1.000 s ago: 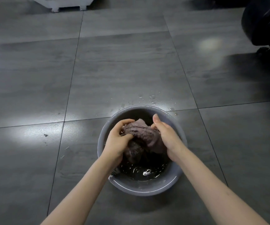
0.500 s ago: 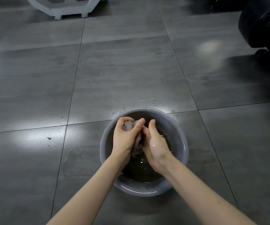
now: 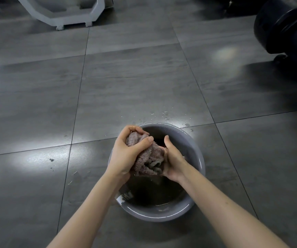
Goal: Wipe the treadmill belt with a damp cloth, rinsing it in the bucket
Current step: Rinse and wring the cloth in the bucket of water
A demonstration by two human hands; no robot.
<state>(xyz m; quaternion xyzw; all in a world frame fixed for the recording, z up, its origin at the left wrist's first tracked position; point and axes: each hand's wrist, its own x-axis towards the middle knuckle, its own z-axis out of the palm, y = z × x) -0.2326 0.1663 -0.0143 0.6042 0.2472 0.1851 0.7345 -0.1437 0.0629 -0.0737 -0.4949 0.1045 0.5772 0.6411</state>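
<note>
My left hand (image 3: pixel 126 155) is clenched round the far end of the mauve terry cloth (image 3: pixel 147 158), thumb pressed across it, so I can wring it. The cloth is bunched into a thick roll held over the grey basin (image 3: pixel 194 151), so drips fall back into the dark water. Its long axis runs from far-left down to near-right. There my right hand (image 3: pixel 173 162) grips the nearer end, fingers curled under it. Splashes dot the tiled floor (image 3: pixel 165 113) just beyond the rim.
</note>
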